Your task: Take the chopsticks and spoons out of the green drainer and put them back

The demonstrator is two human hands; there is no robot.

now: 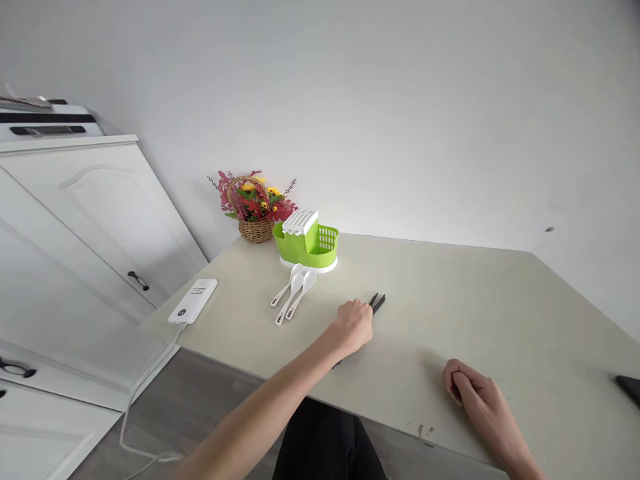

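Note:
My left hand (pixel 355 325) is closed around a small bundle of dark chopsticks (pixel 379 304) low over the table. Their tips stick out beyond the knuckles and their other ends show below the wrist; the grip hides the middle. Curled into a loose fist, my right hand (pixel 475 390) rests near the table's front edge with nothing visible in it. Three white spoons (pixel 296 293) lie side by side to the left of my left hand. Behind them stands a green utensil holder (pixel 300 250) with a white slotted top, a white base and a basket-like side.
At the back left, a wicker basket (pixel 257 231) holds red and yellow flowers. A white power bank (pixel 194 301) with a cable lies at the table's left edge. A dark object (pixel 628 388) sits at the far right. White cabinets (pixel 100 220) stand left of the table (pixel 450 287).

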